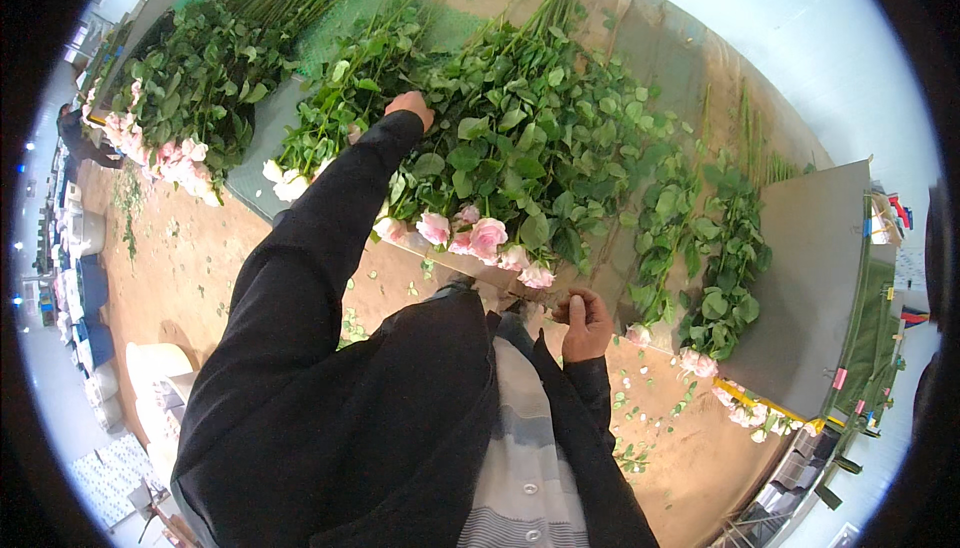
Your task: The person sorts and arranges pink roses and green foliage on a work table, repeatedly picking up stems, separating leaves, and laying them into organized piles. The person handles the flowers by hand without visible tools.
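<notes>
Cut roses with long leafy stems lie across a worktable, their heads towards me. My left hand (411,108) reaches in among the leaves between a white-headed group (289,182) and the large middle pile of pink roses (487,236); its fingers are hidden, so its hold cannot be told. Near the table's front edge, below the middle pile's heads, is my right hand (587,323), its fingers curled and the thumb raised; whether anything thin is between them is unclear. A smaller bunch of roses (697,362) lies to the right.
Another pile of pink roses (172,161) lies at the far left. A grey panel (810,278) borders the right side, with more rose heads below it. Leaves and petals litter the brown floor (667,465). Buckets (90,285) line the left, and a person (79,135) stands beyond.
</notes>
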`<act>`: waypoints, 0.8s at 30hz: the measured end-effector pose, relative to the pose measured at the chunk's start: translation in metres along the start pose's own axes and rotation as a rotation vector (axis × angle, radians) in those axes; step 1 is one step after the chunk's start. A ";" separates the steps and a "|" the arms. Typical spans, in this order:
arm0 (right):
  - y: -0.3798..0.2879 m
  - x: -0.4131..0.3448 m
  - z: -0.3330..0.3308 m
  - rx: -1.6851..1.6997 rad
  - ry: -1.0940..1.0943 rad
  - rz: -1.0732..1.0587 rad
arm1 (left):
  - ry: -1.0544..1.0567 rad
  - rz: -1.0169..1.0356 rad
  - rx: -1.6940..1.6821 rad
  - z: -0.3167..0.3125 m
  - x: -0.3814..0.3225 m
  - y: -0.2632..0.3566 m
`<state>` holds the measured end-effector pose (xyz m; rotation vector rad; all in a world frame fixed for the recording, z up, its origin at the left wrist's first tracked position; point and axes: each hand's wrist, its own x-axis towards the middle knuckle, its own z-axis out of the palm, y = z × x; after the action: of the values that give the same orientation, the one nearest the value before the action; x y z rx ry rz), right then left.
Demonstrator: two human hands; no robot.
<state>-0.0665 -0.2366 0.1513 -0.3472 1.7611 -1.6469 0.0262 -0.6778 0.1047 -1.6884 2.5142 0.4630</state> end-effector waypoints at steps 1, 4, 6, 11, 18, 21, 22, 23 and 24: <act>0.001 -0.001 0.002 -0.025 -0.001 -0.002 | -0.049 -0.011 0.012 0.002 -0.003 0.002; 0.002 -0.003 0.006 -0.076 0.007 0.017 | -0.180 -0.003 0.076 -0.014 -0.018 0.026; -0.005 -0.005 0.014 -0.066 -0.012 0.057 | -0.210 0.000 0.105 -0.018 -0.021 0.021; -0.011 0.001 0.022 -0.056 -0.068 0.025 | -0.177 -0.047 0.102 -0.038 -0.026 0.011; -0.034 0.015 0.047 0.022 -0.267 -0.051 | -0.030 0.297 -0.348 -0.127 -0.041 -0.031; -0.069 0.023 0.085 -0.004 -0.480 -0.077 | 0.010 0.561 -0.676 -0.182 -0.075 -0.035; -0.082 0.029 0.100 0.008 -0.552 -0.140 | 0.042 0.586 -0.672 -0.195 -0.081 -0.024; -0.094 0.033 0.116 0.027 -0.633 -0.199 | 0.076 0.601 -0.659 -0.207 -0.096 -0.010; -0.107 0.036 0.131 0.020 -0.643 -0.279 | 0.104 0.631 -0.654 -0.216 -0.107 0.007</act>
<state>-0.0365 -0.3763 0.2481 -1.0241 1.2442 -1.5010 0.0832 -0.6428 0.3362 -0.9763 3.1676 1.3985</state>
